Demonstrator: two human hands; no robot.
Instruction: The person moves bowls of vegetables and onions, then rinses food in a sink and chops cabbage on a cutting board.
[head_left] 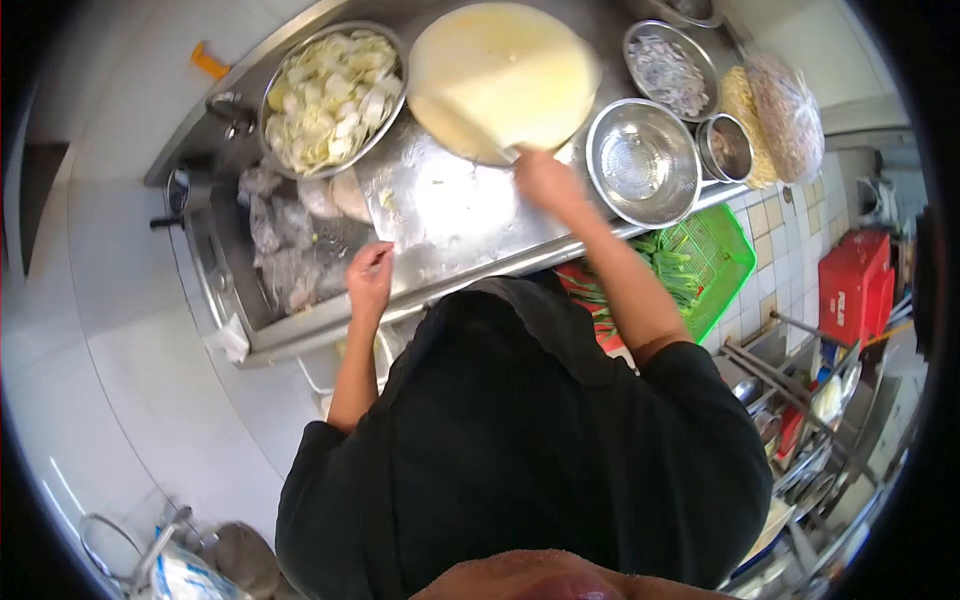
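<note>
My right hand (550,185) is closed on the handle of a knife (480,130). Its blade, smeared by motion, lies over the round, pale cutting board (510,60). Held above the front rim of the steel counter (440,215), my left hand (370,280) has its fingers drawn together; whether anything is between them I cannot make out. Beyond that hand, on the metal, is a small pale green scrap (386,200). A steel bowl of chopped cabbage (335,100) stands left of the board. To the right of the board is a perforated steel bowl (643,163).
The sink (240,290) at left holds clear plastic bags (280,240). Further right stand a bowl of sliced greyish food (668,75), a small steel pot (724,148) and a filled plastic bag (785,115). Below the counter sits a green basket (725,260) with green vegetables.
</note>
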